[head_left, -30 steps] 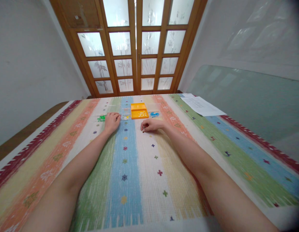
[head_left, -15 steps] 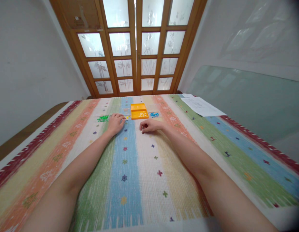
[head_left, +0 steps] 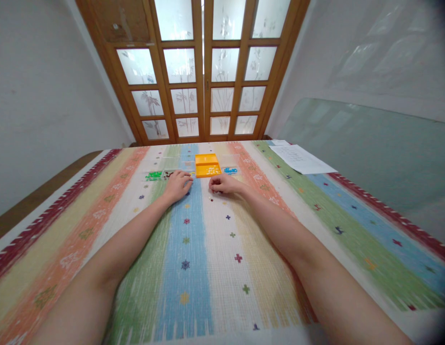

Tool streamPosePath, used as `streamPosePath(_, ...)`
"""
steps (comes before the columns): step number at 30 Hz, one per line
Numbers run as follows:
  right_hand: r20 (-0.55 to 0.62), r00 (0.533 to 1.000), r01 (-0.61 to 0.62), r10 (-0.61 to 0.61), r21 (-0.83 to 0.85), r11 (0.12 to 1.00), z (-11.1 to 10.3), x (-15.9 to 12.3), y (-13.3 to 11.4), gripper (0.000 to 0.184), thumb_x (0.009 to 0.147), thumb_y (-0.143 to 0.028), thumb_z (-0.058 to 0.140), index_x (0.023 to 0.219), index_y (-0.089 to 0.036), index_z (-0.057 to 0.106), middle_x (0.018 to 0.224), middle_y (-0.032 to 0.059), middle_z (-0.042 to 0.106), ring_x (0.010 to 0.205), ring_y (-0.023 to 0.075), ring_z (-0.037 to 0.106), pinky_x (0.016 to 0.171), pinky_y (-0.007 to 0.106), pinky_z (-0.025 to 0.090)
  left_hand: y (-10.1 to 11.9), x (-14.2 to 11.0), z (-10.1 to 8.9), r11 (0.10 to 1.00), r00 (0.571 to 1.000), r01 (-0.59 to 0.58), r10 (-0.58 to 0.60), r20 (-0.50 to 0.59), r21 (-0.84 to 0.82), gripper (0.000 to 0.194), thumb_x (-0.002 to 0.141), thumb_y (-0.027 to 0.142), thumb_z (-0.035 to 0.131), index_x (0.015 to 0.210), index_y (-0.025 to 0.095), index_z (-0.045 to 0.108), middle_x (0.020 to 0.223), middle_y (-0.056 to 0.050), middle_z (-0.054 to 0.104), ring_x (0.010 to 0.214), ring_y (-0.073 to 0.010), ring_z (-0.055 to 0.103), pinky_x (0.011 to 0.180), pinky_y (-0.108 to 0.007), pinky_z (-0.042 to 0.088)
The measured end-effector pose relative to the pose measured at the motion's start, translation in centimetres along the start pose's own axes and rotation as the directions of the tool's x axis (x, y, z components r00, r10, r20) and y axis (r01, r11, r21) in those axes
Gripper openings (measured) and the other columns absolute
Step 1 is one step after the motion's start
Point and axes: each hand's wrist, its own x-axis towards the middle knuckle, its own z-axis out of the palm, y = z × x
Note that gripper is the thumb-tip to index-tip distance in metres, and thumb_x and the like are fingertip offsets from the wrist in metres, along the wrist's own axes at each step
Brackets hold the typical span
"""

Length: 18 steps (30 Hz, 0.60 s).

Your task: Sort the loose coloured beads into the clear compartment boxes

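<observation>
An opened orange box (head_left: 208,158) stands near the far middle of the table, with small white pieces (head_left: 211,170) in its front half. Left of it, clear boxes hold green pieces (head_left: 154,175), dark brownish-red pieces (head_left: 168,175) and a few yellow pieces (head_left: 192,174). On its right are blue pieces (head_left: 230,170) in another clear box. My left hand (head_left: 178,185) lies palm down, fingers loosely extended, in front of the dark and yellow pieces, partly covering them. Just before the orange box, my right hand (head_left: 223,184) has its fingers curled together; anything between them is too small to make out.
A striped, patterned tablecloth (head_left: 184,235) covers the table. Printed white sheets (head_left: 301,160) lie at the far right, beside a glass panel (head_left: 373,148) against the wall. Wooden doors with glass panes (head_left: 204,86) stand behind the table.
My left hand has shifted right and slightly nearer, uncovering the dark pieces. My right hand has lifted slightly away from me, its fingers still curled. The boxes have stayed put.
</observation>
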Motion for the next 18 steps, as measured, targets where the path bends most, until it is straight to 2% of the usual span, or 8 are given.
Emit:
streamPosePath(4,-0.11,0.993,-0.03,0.041,0.099,0.995,-0.7,0.0,0.8,0.009,0.084,-0.027,0.068,0.088,-0.02,0.067,0.086,0.0049,0.075,0.065,0.0131,0.062,0.06,0.025,0.047,1.3,0.0,0.0,0.999,0.998,-0.04,0.041,0.045,-0.02,0.029,0.102,0.033,0.054,0.111,0.025,0.081,0.128,-0.009,0.073,0.124,-0.0303,0.057,0.115,-0.054,0.042)
streamPosePath(9,-0.203,0.978,0.021,-0.039,-0.092,0.996,-1.6,0.4,1.8,0.002,0.082,-0.021,0.068,0.083,-0.02,0.07,0.079,0.0029,0.073,0.068,0.0145,0.062,0.064,0.025,0.046,3.5,0.0,-0.2,0.974,0.969,-0.181,0.2,0.147,-0.136,0.029,0.102,0.031,0.052,0.11,0.026,0.08,0.12,-0.008,0.075,0.118,-0.0279,0.062,0.113,-0.049,0.045)
streamPosePath(14,-0.181,0.983,-0.028,-0.011,-0.209,0.977,-2.0,0.5,2.5,0.008,0.078,-0.015,0.07,0.083,-0.02,0.073,0.076,0.0011,0.072,0.067,0.0146,0.061,0.063,0.025,0.043,5.2,-0.3,-0.2,0.96,0.946,-0.218,0.252,0.203,-0.175,0.029,0.103,0.033,0.052,0.115,0.026,0.078,0.118,-0.008,0.075,0.117,-0.0283,0.062,0.11,-0.047,0.048)
streamPosePath(18,-0.146,0.989,-0.03,-0.005,-0.24,0.97,-1.3,0.5,2.5,0.007,0.077,-0.015,0.071,0.082,-0.02,0.073,0.072,-0.0007,0.07,0.066,0.0142,0.059,0.062,0.024,0.04,5.8,-0.4,-0.2,0.956,0.939,-0.235,0.27,0.214,-0.172,0.032,0.105,0.035,0.052,0.125,0.026,0.075,0.129,-0.009,0.071,0.125,-0.0289,0.06,0.114,-0.049,0.046)
